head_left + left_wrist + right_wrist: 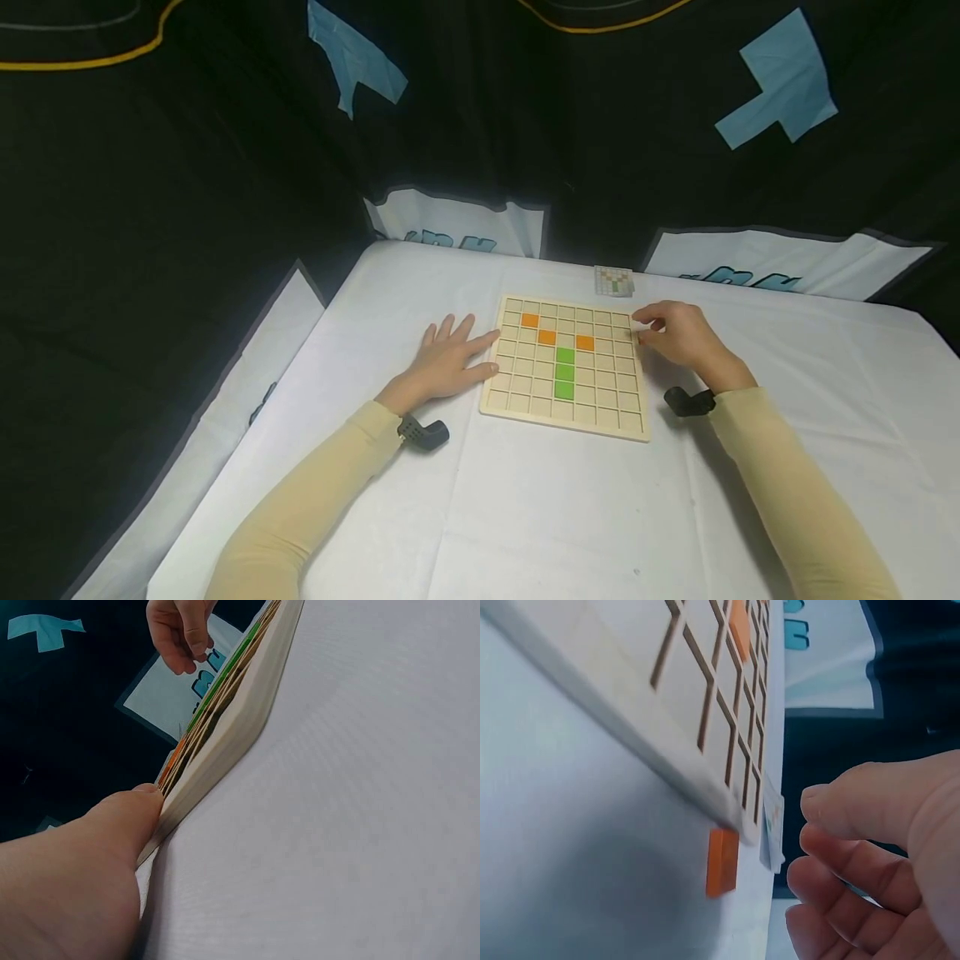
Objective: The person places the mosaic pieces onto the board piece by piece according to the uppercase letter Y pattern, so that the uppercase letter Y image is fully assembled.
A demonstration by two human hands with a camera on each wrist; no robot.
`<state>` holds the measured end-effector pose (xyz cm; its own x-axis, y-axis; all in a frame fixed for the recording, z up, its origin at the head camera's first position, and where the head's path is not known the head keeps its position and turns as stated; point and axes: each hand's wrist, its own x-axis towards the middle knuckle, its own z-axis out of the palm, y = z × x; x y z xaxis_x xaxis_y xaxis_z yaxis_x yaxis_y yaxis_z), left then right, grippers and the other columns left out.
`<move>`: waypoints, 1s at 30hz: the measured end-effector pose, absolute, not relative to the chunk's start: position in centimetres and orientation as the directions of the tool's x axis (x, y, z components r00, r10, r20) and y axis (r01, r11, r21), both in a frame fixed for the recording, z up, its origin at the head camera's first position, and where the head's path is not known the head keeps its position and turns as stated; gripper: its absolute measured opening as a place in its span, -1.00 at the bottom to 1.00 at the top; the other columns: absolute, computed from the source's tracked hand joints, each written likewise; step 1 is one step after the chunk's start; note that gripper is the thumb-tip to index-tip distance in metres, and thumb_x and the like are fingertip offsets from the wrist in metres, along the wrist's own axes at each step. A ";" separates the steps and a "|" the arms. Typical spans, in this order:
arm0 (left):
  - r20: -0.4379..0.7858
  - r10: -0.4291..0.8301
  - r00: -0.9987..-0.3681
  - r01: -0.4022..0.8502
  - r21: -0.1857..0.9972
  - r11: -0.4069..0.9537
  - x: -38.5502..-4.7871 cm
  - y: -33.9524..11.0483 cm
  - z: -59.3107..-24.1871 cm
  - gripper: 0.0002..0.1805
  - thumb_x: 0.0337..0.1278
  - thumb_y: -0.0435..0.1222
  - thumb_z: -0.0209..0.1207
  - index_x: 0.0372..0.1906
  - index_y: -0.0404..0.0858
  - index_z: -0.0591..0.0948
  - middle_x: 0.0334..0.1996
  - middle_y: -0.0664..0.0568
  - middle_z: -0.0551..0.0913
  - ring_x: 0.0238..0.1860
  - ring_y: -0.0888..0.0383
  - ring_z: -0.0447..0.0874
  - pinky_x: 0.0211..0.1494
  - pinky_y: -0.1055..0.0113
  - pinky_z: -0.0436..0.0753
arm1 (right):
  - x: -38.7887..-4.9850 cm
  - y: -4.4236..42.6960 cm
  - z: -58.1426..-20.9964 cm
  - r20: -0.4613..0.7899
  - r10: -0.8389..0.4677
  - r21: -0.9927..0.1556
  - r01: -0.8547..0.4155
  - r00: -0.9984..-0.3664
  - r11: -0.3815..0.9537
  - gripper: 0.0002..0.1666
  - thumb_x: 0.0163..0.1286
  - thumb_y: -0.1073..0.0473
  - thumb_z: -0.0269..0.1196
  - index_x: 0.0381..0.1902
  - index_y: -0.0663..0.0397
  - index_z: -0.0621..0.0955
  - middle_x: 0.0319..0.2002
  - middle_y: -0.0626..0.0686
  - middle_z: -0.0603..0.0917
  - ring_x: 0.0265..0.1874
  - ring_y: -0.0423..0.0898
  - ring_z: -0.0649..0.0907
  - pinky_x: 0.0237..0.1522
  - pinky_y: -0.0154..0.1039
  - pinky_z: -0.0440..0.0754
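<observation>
A square wooden grid board (531,406) lies on the white-covered table, with several green and orange square tiles set in its cells. The green tiles (565,372) form a column near the middle, and the orange tiles (585,342) sit above it. My left hand (444,364) lies spread at the board's left side, thumb and index fingertip touching its edge. Beside the board's right edge hovers my right hand (678,337), fingers loosely bent and nothing visible between them. Just below those fingers, a loose orange tile (721,862) lies on the table by the board's corner.
Behind the board lies a small stack of cards (615,282), the top one printed with a coloured grid pattern. A black curtain (480,125) with blue tape hangs at the table's far edge. Both wrists wear dark bands.
</observation>
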<state>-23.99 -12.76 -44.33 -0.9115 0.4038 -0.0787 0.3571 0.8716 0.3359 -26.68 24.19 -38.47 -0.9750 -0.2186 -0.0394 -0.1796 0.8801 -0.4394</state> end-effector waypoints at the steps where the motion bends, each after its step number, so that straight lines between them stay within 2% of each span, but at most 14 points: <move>1: -0.079 0.404 -0.911 0.357 0.334 0.872 -24.0 -12.8 -44.3 -0.25 0.41 0.27 -0.08 0.61 0.17 0.18 0.67 -0.20 -0.08 0.65 -0.37 -0.28 0.63 -0.33 -0.26 | -26.7 24.4 -38.4 -0.047 -0.208 -0.442 -0.166 -0.977 0.881 -0.54 0.36 0.30 0.22 0.20 0.30 0.63 0.16 0.33 0.64 -0.03 0.16 0.57 -0.11 -0.10 0.58; 12: -0.076 0.403 -0.912 0.356 0.340 0.870 -24.0 -12.8 -44.3 -0.25 0.41 0.26 -0.07 0.61 0.16 0.18 0.66 -0.21 -0.07 0.65 -0.37 -0.27 0.63 -0.34 -0.25 | -27.1 25.6 -38.6 -0.070 -0.163 -0.435 -0.116 -0.984 0.893 -0.55 0.36 0.30 0.22 0.19 0.30 0.64 0.19 0.35 0.61 -0.05 0.15 0.54 -0.23 -0.21 0.53; 20: -0.074 0.401 -0.913 0.355 0.342 0.870 -24.0 -12.8 -44.4 -0.25 0.41 0.27 -0.08 0.61 0.16 0.19 0.66 -0.21 -0.07 0.65 -0.37 -0.27 0.63 -0.34 -0.24 | -27.2 25.5 -39.3 -0.094 -0.161 -0.446 -0.103 -0.982 0.889 -0.51 0.38 0.24 0.28 0.24 0.30 0.62 0.20 0.36 0.59 -0.04 0.16 0.54 -0.14 -0.13 0.55; 30: -0.073 0.402 -0.913 0.355 0.344 0.869 -24.0 -12.8 -44.3 -0.25 0.41 0.26 -0.08 0.61 0.16 0.19 0.67 -0.21 -0.07 0.65 -0.37 -0.27 0.63 -0.34 -0.25 | -27.4 25.2 -40.1 -0.136 -0.144 -0.447 -0.069 -0.980 0.892 -0.54 0.37 0.32 0.23 0.23 0.27 0.62 0.23 0.35 0.58 0.00 0.18 0.52 -0.02 -0.06 0.59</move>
<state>-23.98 -12.78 -44.30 -0.9128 0.4018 -0.0731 0.3551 0.8693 0.3439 -27.41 25.24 -40.07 -0.9802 -0.1439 -0.1358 -0.0689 0.8917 -0.4474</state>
